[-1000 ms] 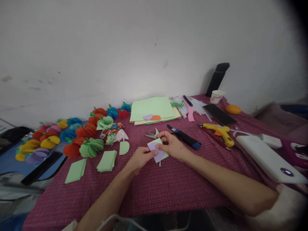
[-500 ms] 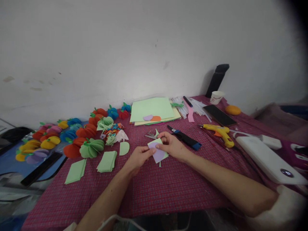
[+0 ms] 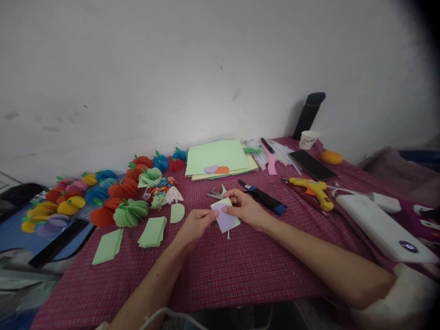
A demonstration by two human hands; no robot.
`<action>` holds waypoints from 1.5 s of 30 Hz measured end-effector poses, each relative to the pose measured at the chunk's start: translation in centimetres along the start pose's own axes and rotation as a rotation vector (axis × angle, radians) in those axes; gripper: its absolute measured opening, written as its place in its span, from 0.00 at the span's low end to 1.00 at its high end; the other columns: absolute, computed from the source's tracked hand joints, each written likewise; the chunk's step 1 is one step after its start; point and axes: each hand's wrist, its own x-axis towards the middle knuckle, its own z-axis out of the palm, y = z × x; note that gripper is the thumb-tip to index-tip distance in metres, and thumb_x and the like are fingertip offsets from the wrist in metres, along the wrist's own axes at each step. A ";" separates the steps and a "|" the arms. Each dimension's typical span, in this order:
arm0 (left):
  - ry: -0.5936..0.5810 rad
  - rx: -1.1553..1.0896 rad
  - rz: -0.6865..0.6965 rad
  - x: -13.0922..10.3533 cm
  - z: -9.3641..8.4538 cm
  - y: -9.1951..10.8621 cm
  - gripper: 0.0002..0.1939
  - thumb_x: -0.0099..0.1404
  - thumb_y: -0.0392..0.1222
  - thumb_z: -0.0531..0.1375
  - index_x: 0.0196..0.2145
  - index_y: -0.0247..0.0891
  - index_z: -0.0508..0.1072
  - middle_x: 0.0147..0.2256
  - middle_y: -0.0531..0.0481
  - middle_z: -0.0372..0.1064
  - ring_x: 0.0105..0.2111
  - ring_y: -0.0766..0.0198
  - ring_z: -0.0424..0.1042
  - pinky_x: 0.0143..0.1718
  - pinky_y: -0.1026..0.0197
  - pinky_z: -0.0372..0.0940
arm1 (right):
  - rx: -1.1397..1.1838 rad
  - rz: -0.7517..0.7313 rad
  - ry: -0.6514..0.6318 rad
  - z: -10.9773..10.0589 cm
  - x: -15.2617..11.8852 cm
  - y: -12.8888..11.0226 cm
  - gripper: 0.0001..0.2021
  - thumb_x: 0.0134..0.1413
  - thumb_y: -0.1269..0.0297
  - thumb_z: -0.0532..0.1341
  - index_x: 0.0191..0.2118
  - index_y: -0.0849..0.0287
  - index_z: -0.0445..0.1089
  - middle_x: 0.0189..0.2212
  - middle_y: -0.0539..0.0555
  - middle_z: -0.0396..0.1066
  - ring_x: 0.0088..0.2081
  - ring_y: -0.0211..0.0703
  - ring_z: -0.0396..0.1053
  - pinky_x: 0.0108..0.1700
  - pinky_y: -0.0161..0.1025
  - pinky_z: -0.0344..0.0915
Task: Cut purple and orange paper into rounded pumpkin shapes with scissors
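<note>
Above the middle of the table, my left hand [image 3: 196, 225] pinches the left edge of a light green paper piece with a purple paper shape [image 3: 226, 219] lying on it. My right hand [image 3: 246, 209] grips the same papers from the upper right, its thumb on the purple shape. Just behind them lie small scissors [image 3: 216, 194], partly hidden. To the left are a green half-round piece [image 3: 177, 213] and two piles of green paper, one nearer [image 3: 152, 232] and one farther left [image 3: 107, 246].
Coloured paper pumpkins [image 3: 124, 188] and scraps [image 3: 161, 189] cover the left side. Large paper sheets [image 3: 217, 154] lie at the back. On the right are a cutter [image 3: 266, 198], yellow glue gun [image 3: 318, 188], phone [image 3: 312, 164], cup [image 3: 308, 139] and white power bank [image 3: 381, 224].
The purple shape has shifted slightly left on the green paper. Both hands keep their hold, and the camera view has moved very little.
</note>
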 end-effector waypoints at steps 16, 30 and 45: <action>-0.051 0.134 0.029 0.0 0.0 0.5 0.22 0.53 0.56 0.54 0.21 0.32 0.72 0.17 0.53 0.60 0.23 0.67 0.59 0.24 0.66 0.53 | -0.003 -0.002 -0.033 0.0 -0.1 0.1 0.17 0.41 0.64 0.64 0.37 0.57 0.57 0.24 0.44 0.65 0.21 0.31 0.62 0.23 0.29 0.58; -0.039 0.087 0.011 0.0 -0.1 0.8 0.19 0.51 0.54 0.57 0.21 0.32 0.74 0.20 0.51 0.66 0.25 0.64 0.62 0.27 0.64 0.56 | 0.022 0.031 -0.040 0.2 -0.1 -0.2 0.18 0.40 0.64 0.64 0.36 0.58 0.56 0.23 0.44 0.64 0.21 0.31 0.62 0.23 0.30 0.58; -0.098 0.132 -0.034 0.1 -0.1 0.5 0.17 0.49 0.51 0.59 0.27 0.32 0.75 0.19 0.54 0.63 0.21 0.70 0.58 0.25 0.67 0.53 | -0.028 0.014 -0.071 0.2 -0.2 0.0 0.17 0.40 0.64 0.64 0.35 0.58 0.56 0.22 0.43 0.63 0.19 0.30 0.59 0.21 0.29 0.56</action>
